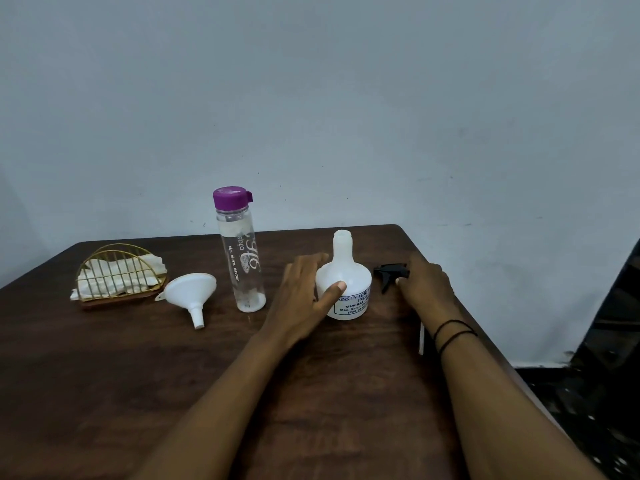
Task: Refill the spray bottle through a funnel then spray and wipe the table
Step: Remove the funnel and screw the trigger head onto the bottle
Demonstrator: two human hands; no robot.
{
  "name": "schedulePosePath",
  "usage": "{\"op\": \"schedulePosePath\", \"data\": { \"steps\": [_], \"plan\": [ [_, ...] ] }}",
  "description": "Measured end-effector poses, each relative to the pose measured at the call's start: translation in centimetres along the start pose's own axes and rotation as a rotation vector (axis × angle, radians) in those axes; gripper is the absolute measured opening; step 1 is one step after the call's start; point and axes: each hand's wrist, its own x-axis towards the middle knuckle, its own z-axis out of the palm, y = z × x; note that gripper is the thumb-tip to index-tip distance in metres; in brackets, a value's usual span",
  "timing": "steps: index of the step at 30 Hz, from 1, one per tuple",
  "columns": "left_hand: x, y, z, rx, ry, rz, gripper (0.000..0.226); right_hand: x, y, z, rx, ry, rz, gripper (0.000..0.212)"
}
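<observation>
A white spray bottle (349,271) stands upright on the dark wooden table (138,368) with its neck uncapped. My left hand (304,292) wraps its left side, thumb across the front. The black spray head (388,274) lies on the table to the right of the bottle, and my right hand (424,284) rests on it with fingers curled over its rear; its white dip tube (421,336) shows beside my wrist. A white funnel (189,294) lies on its side further left. A clear water bottle (242,258) with a purple cap stands between funnel and spray bottle.
A gold wire holder (114,275) with white cloths sits at the table's far left. A pale wall stands behind the table. The table's right edge runs close to my right forearm, with dark floor and a dark object beyond.
</observation>
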Motion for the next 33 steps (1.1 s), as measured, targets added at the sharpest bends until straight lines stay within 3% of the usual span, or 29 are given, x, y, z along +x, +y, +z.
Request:
{"op": "schedulePosePath", "data": {
  "steps": [3,7,11,14,18,25,33],
  "plan": [
    [0.1,0.0,0.2,0.004,-0.013,-0.009,0.055,0.1,-0.4,-0.3,0.135,0.052,0.046,0.019],
    [0.1,0.2,0.5,-0.002,-0.033,-0.022,0.063,0.3,-1.8,-1.5,0.465,0.300,0.070,0.030],
    [0.1,0.6,0.7,0.004,-0.062,-0.016,0.064,-0.6,-4.7,-3.5,0.851,0.585,-0.080,0.023],
    [0.0,0.7,0.7,0.005,-0.066,0.000,0.061,-2.3,-7.1,-5.3,1.034,0.710,-0.219,0.018],
    [0.0,0.5,0.7,0.022,-0.073,0.008,0.063,-2.8,-9.6,-7.2,1.177,0.735,-0.357,0.033],
    [0.1,0.0,0.9,0.037,-0.090,0.009,0.066,-1.9,-13.1,-9.6,1.203,0.773,-0.613,0.033],
    [0.1,0.0,0.8,0.057,-0.093,0.010,0.073,-0.8,-14.8,-8.8,1.021,0.696,-0.656,0.031]
  ]
}}
